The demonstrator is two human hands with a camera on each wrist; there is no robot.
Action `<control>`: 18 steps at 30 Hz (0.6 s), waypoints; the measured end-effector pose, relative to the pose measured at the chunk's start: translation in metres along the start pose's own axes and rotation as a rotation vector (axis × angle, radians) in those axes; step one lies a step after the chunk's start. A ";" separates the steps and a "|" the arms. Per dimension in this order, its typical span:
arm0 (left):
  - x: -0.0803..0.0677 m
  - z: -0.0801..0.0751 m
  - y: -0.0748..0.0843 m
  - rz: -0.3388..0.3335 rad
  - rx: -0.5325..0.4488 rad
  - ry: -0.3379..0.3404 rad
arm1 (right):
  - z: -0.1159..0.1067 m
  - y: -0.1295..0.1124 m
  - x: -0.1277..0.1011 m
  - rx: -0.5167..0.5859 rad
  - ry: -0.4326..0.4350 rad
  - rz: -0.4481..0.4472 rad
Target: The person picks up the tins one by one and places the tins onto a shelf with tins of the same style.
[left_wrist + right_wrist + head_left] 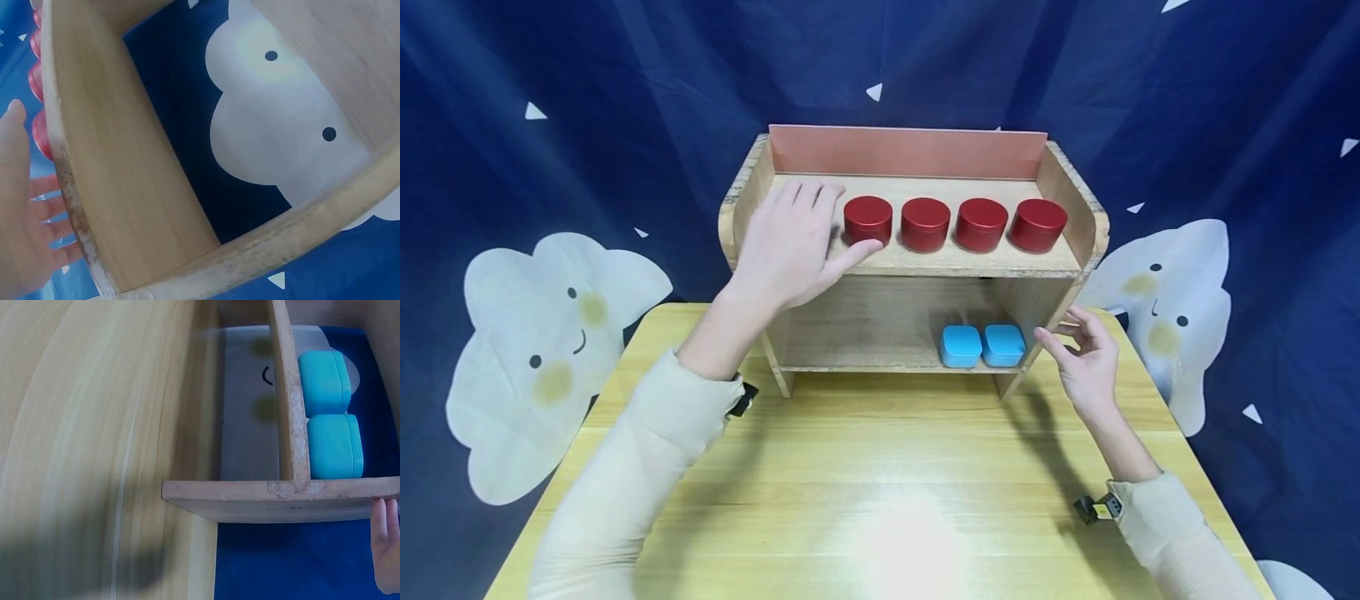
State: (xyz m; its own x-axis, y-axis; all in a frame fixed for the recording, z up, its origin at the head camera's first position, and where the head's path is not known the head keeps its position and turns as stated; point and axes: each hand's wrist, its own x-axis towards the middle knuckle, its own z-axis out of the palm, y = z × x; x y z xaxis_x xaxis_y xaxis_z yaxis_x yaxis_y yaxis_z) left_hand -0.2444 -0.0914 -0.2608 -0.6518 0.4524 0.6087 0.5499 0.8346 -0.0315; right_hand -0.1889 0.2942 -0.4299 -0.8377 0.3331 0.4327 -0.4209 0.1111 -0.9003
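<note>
A small wooden shelf (1060, 187) stands on the table. Its top level carries several red round tins (868, 219) in a row. My left hand (797, 242) lies over the left end of that level with straight fingers, its thumb touching the leftmost red tin; it holds nothing. Two blue square tins (961, 346) sit side by side at the right of the lower level, also seen as blue tins (325, 381) in the right wrist view. My right hand (1082, 354) hovers with relaxed fingers beside the shelf's right wall, empty.
The light wooden table (880, 483) stretches in front of the shelf toward me. A dark blue curtain with white cloud figures (542, 333) hangs behind and around the table. The shelf's lower level (857, 333) has bare wood left of the blue tins.
</note>
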 end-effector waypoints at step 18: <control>-0.060 0.000 0.015 0.135 -0.001 0.201 | -0.001 -0.001 0.002 0.010 0.004 -0.002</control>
State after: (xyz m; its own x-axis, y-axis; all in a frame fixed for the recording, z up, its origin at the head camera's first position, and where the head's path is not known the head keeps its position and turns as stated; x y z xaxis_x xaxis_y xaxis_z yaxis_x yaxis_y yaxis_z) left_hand -0.1967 -0.1058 -0.2980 -0.4557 0.4882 0.7443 0.6255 0.7706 -0.1225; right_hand -0.1899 0.2952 -0.4282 -0.8358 0.3364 0.4340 -0.4256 0.1025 -0.8991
